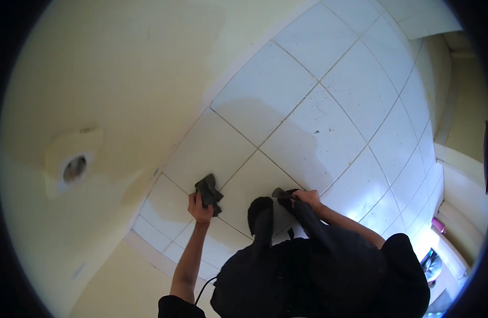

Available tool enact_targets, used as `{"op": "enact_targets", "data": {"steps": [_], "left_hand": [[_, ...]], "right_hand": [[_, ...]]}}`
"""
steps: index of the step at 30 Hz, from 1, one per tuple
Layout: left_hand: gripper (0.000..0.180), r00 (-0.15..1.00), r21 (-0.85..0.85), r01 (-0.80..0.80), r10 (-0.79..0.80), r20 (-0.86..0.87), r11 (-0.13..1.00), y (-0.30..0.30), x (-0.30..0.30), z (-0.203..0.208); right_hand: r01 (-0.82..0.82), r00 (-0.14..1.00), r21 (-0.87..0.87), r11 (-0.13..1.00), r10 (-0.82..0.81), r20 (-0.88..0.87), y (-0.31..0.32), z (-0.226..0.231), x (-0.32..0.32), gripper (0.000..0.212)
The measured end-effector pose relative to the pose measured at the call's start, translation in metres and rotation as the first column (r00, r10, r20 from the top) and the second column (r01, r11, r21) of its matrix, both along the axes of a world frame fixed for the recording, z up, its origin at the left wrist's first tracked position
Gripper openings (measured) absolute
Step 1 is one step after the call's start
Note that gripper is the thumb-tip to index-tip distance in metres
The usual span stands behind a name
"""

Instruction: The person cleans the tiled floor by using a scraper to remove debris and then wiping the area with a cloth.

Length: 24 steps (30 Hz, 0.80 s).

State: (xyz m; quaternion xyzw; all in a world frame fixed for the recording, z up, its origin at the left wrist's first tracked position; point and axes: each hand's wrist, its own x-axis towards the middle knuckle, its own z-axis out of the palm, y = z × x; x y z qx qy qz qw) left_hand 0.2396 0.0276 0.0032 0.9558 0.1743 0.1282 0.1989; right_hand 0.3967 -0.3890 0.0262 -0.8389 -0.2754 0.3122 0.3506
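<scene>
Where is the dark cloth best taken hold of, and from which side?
The dark cloth is probably best gripped by its right-edge folds, coming from the picture's right: they stick out free, while the left hand covers its lower left.

Black short sleeves [408,265], dark trousers [355,262], black footwear [259,208], thin curved black cable [203,289] at left side

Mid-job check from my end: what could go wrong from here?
1. The flat tool in the right hand sits very near the right foot; a slip might catch it.
2. Loose dark specks lie on the tiles ahead; they could get spread or trodden in.
3. The dark cloth is bunched in the left hand; its loose folds could drag grit along.
</scene>
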Motion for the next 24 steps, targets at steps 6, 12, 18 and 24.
{"op": "enact_targets", "data": {"steps": [6,12,18,24], "left_hand": [[0.046,0.999,-0.085,0.044,-0.046,-0.022,0.995,-0.003,0.011,0.005],[0.049,0.973,-0.03,-0.056,0.048,-0.227,0.998,-0.013,0.001,-0.003],[0.048,0.94,-0.098,0.22,-0.237,-0.245,0.971,-0.04,0.044,0.007],[0.047,0.894,-0.075,0.37,-0.377,-0.243,0.926,-0.039,0.093,-0.01]], "right_hand": [[0.125,0.976,0.091,0.988,-0.139,0.168,0.001,0.003,-0.01,0.021],[0.337,0.912,0.068,0.939,-0.344,0.225,0.001,0.015,-0.029,0.019],[0.57,0.789,0.095,0.816,-0.576,0.213,0.017,0.015,-0.055,0.017],[0.777,0.618,0.038,0.628,-0.773,0.143,0.042,0.024,-0.073,0.018]]}}
